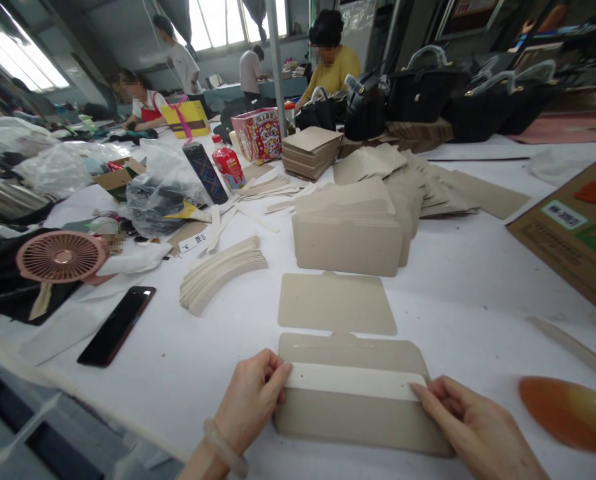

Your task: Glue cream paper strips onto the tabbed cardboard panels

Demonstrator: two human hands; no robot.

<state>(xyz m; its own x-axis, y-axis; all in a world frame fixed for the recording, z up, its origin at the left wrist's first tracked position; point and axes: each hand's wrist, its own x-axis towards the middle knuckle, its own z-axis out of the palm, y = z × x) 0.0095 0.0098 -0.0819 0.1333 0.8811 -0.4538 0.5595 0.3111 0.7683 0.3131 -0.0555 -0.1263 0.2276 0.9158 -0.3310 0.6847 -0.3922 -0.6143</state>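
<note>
Hands pressing a white strip (353, 381) onto a beige card (358, 417): left hand (251, 400) pinches one end, right hand (471, 427) fingertips hold the other. Looks mid-sticking, so smoothing it flat seems next.

Bright daylight from blown-out rear windows (218, 23), soft shadows, wide-angle warping and blur at edges.

A black phone (117, 325) is lying face-down on the white counter (478, 293), near a fanned stack of pale strips (221, 272). A pink fan (61, 256) is resting at the left edge. Farther back, a red bottle (229, 165) is standing beside a patterned box (258, 135), and black handbags (423, 90) are lining the far side, where a person in yellow (332, 63) is sitting.
</note>
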